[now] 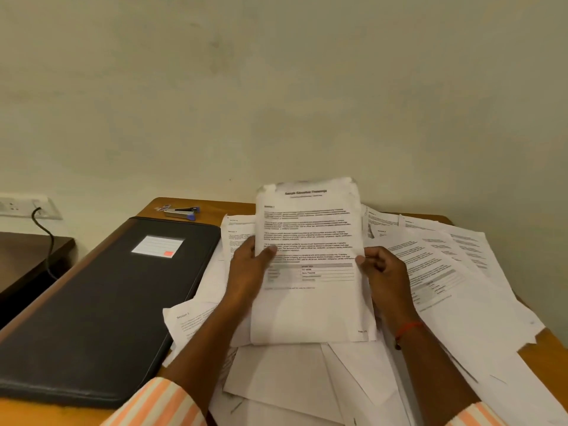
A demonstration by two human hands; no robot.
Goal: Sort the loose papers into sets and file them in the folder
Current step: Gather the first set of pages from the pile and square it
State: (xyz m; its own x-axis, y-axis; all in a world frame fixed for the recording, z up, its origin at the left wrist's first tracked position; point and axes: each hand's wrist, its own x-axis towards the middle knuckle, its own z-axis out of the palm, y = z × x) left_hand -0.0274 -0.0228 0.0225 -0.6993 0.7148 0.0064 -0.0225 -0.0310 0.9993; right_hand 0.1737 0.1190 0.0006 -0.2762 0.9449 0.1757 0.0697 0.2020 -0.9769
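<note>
A thin stack of printed sheets (pixel 310 241) stands tilted up in front of me, its top page headed with a bold title. My left hand (pixel 252 265) grips its left edge, thumb across the front. My right hand (pixel 382 269) pinches the right edge. Loose papers (pixel 445 272) lie fanned and overlapping across the desk below and to the right. The black folder (pixel 101 305) lies closed at the left, with a white label on its cover.
A stapler (pixel 181 211) sits at the desk's back edge beyond the folder. The wooden desk (pixel 541 345) butts against a plain wall. A wall socket with a black cable (pixel 43 232) is at far left, above a dark side table.
</note>
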